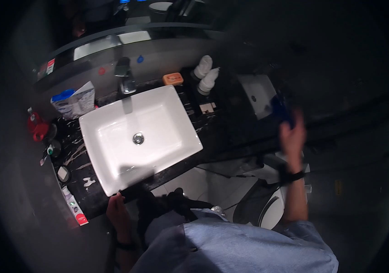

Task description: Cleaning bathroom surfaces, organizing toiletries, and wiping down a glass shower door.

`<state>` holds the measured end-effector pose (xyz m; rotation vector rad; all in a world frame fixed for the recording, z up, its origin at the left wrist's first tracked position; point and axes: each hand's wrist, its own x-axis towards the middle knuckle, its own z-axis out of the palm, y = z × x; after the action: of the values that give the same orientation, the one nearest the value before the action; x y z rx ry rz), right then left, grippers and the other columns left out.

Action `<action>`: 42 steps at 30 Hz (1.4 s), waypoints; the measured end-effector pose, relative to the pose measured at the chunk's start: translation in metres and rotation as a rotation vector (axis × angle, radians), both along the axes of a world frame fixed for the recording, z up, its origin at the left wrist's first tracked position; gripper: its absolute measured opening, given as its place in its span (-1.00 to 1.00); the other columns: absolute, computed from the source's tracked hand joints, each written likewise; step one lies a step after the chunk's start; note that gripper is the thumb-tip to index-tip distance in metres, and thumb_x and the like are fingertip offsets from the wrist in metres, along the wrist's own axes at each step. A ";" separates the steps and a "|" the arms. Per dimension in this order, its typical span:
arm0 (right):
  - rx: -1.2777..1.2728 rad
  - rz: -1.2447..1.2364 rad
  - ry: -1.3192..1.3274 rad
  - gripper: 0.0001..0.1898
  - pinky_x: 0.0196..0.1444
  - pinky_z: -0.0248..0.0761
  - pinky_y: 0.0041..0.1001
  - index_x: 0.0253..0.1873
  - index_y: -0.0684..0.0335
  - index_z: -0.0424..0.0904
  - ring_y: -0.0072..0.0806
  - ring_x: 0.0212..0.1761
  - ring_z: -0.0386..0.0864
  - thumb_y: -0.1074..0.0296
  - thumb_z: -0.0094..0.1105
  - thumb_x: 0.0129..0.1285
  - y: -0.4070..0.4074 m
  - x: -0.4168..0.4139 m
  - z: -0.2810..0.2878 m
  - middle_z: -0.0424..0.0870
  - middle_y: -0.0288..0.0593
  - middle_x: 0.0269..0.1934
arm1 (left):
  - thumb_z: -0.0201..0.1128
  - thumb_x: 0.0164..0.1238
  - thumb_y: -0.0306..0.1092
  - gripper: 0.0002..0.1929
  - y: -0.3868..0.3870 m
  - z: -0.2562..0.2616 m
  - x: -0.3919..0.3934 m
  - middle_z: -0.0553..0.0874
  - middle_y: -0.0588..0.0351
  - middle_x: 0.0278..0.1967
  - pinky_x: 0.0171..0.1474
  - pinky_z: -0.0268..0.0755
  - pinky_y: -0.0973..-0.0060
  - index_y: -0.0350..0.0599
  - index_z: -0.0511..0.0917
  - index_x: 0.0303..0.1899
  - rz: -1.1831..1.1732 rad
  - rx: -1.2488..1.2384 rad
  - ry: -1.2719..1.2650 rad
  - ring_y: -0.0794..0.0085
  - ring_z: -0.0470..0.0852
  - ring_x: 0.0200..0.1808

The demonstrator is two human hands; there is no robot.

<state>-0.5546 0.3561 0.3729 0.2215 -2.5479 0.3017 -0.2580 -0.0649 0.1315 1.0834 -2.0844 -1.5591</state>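
My right hand (292,136) is stretched out to the right, blurred, with a dark blue cloth (280,107) between its thumb and fingers. Behind the cloth, a dark glossy surface (261,128) carries a reflection of a basin. My left hand (116,208) is at the counter's front edge, its fingers curled by the near left corner of the white rectangular basin (100,155); whether it grips anything is hidden. The basin holds no visible water, and its metal drain (138,139) shows in the middle. A chrome faucet (126,80) stands behind it.
On the black marbled counter (81,201) lie a toothpaste tube (76,208) and a soap dish (63,174). A red bottle (37,126) and a foil pouch (78,100) stand left. Behind are an orange soap box (173,79) and wrapped cups (208,82). A toilet (272,211) is below right.
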 end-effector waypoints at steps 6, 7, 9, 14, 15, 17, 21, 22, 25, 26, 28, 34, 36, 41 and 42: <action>0.797 -0.165 0.623 -0.33 0.32 0.38 -0.05 0.41 0.15 0.36 0.12 0.33 0.42 0.19 0.32 0.19 0.044 -0.115 0.167 0.40 0.19 0.35 | 0.22 0.55 -0.22 -0.69 0.077 -0.016 -0.047 0.29 0.48 -0.61 -0.47 -0.04 0.65 -0.19 0.59 -0.41 -0.102 0.233 0.107 0.79 0.15 -0.53; 0.926 -0.285 0.593 -0.39 0.33 0.38 -0.06 0.34 0.15 0.44 0.09 0.33 0.43 0.22 0.31 0.17 0.046 -0.131 0.162 0.44 0.16 0.33 | 0.22 0.55 -0.22 -0.69 0.092 -0.015 -0.052 0.29 0.49 -0.60 -0.47 -0.05 0.66 -0.18 0.59 -0.40 -0.121 0.273 0.097 0.80 0.14 -0.52; 0.942 -0.232 0.599 -0.62 0.26 0.43 -0.11 0.11 0.16 0.57 -0.02 0.21 0.49 0.32 0.17 0.15 -0.013 -0.132 0.106 0.57 -0.01 0.14 | 0.22 0.55 -0.22 -0.70 0.116 -0.014 -0.049 0.39 0.38 -0.62 -0.46 0.11 0.60 -0.21 0.60 -0.38 -0.104 0.304 0.079 0.74 0.26 -0.53; 1.126 0.204 -0.096 -0.63 -0.07 0.62 -0.13 0.17 0.08 0.63 -0.05 0.26 0.50 0.27 0.10 0.28 0.069 -0.129 -0.203 0.56 -0.17 0.28 | 0.22 0.52 -0.21 -0.71 0.170 0.000 -0.042 0.60 0.03 -0.56 -0.35 0.37 0.39 -0.27 0.61 -0.31 -0.220 0.097 0.008 0.47 0.52 -0.48; 1.192 0.235 -0.386 -0.66 -0.06 0.61 -0.09 0.13 0.03 0.68 -0.06 0.28 0.47 0.28 0.11 0.28 0.080 -0.111 -0.240 0.55 -0.22 0.26 | 0.22 0.51 -0.21 -0.71 0.169 0.004 -0.040 0.64 -0.07 -0.52 -0.31 0.43 0.33 -0.28 0.62 -0.29 -0.251 0.091 -0.048 0.39 0.59 -0.45; 1.212 0.208 -0.674 -0.67 -0.07 0.62 -0.08 0.09 0.04 0.70 -0.10 0.19 0.50 0.31 0.14 0.24 0.067 -0.099 -0.253 0.60 -0.26 0.11 | 0.22 0.52 -0.20 -0.71 0.158 0.006 -0.031 0.65 -0.07 -0.51 -0.31 0.43 0.34 -0.28 0.62 -0.29 -0.242 0.131 -0.113 0.40 0.60 -0.45; 1.066 0.140 -0.092 -0.78 -0.24 0.62 -0.30 -0.06 0.13 0.67 -0.17 0.08 0.56 0.40 0.11 0.21 0.020 -0.149 -0.133 0.60 -0.23 -0.04 | 0.19 0.54 -0.19 -0.68 0.129 -0.002 -0.027 0.67 -0.04 -0.52 -0.32 0.43 0.37 -0.29 0.63 -0.30 -0.214 0.165 -0.169 0.42 0.62 -0.45; 1.003 0.140 0.042 -0.75 -0.17 0.62 -0.24 0.00 0.11 0.63 -0.18 0.03 0.58 0.40 0.10 0.22 0.014 -0.174 -0.072 0.60 -0.23 0.01 | 0.18 0.55 -0.19 -0.68 0.123 -0.003 -0.035 0.67 -0.03 -0.52 -0.32 0.43 0.37 -0.29 0.63 -0.31 -0.229 0.189 -0.155 0.43 0.62 -0.46; 1.038 -0.012 0.515 -0.46 0.32 0.32 0.07 0.34 0.09 0.49 -0.01 0.43 0.33 0.06 0.19 0.30 -0.035 -0.224 0.067 0.42 -0.16 0.41 | 0.18 0.55 -0.21 -0.69 0.107 -0.004 -0.066 0.70 0.00 -0.49 -0.32 0.43 0.40 -0.29 0.65 -0.28 -0.231 0.140 -0.102 0.46 0.62 -0.45; 1.034 0.018 0.603 -0.44 0.38 0.25 0.09 0.33 0.13 0.48 0.01 0.49 0.24 0.06 0.22 0.28 -0.052 -0.237 0.097 0.41 -0.13 0.41 | 0.19 0.55 -0.21 -0.70 0.102 0.001 -0.080 0.71 0.00 -0.48 -0.32 0.43 0.41 -0.29 0.65 -0.26 -0.241 0.128 -0.099 0.47 0.63 -0.44; 1.130 -0.022 0.641 -0.48 0.44 0.16 0.09 0.30 0.17 0.51 0.01 0.50 0.22 0.08 0.17 0.30 -0.064 -0.268 0.110 0.44 -0.04 0.36 | 0.20 0.54 -0.21 -0.71 0.097 0.009 -0.104 0.72 -0.01 -0.46 -0.29 0.45 0.43 -0.29 0.66 -0.25 -0.244 0.182 -0.073 0.49 0.63 -0.42; 1.369 0.107 0.077 -0.40 0.66 -0.13 -0.09 0.44 0.50 0.24 0.06 0.61 0.02 0.40 -0.11 0.32 -0.055 -0.288 -0.106 0.19 0.21 0.51 | 0.20 0.53 -0.23 -0.74 0.080 -0.007 -0.110 0.74 -0.03 -0.42 -0.28 0.47 0.43 -0.26 0.67 -0.22 -0.244 0.233 -0.116 0.50 0.65 -0.40; 1.681 0.381 -0.095 -0.40 0.66 -0.17 -0.08 0.41 0.51 0.32 0.01 0.60 0.07 0.40 -0.04 0.26 -0.018 -0.228 -0.177 0.28 0.17 0.47 | 0.20 0.54 -0.23 -0.73 0.073 -0.018 -0.095 0.70 0.04 -0.48 -0.33 0.44 0.45 -0.26 0.66 -0.25 -0.216 0.235 -0.118 0.52 0.62 -0.45; 1.673 0.693 -0.885 -0.57 0.60 -0.06 -0.02 0.16 0.25 0.68 -0.17 0.52 0.26 0.27 0.08 0.22 0.063 -0.114 -0.181 0.53 -0.08 0.33 | 0.18 0.56 -0.18 -0.68 0.057 -0.012 -0.086 0.59 0.19 -0.57 -0.40 0.36 0.53 -0.24 0.64 -0.32 -0.139 0.448 -0.191 0.60 0.53 -0.51; 1.533 0.609 -0.852 -0.56 0.58 -0.01 -0.03 0.13 0.25 0.69 -0.20 0.45 0.37 0.29 0.12 0.15 0.080 -0.112 -0.162 0.57 -0.09 0.28 | 0.19 0.55 -0.18 -0.68 0.055 -0.013 -0.088 0.62 0.16 -0.56 -0.39 0.38 0.52 -0.25 0.64 -0.31 -0.188 0.432 -0.201 0.58 0.55 -0.49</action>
<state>-0.6662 0.4366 0.2112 1.6888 -2.7652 -1.7444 -0.3459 -0.0104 0.1181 1.2577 -2.0776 -2.1441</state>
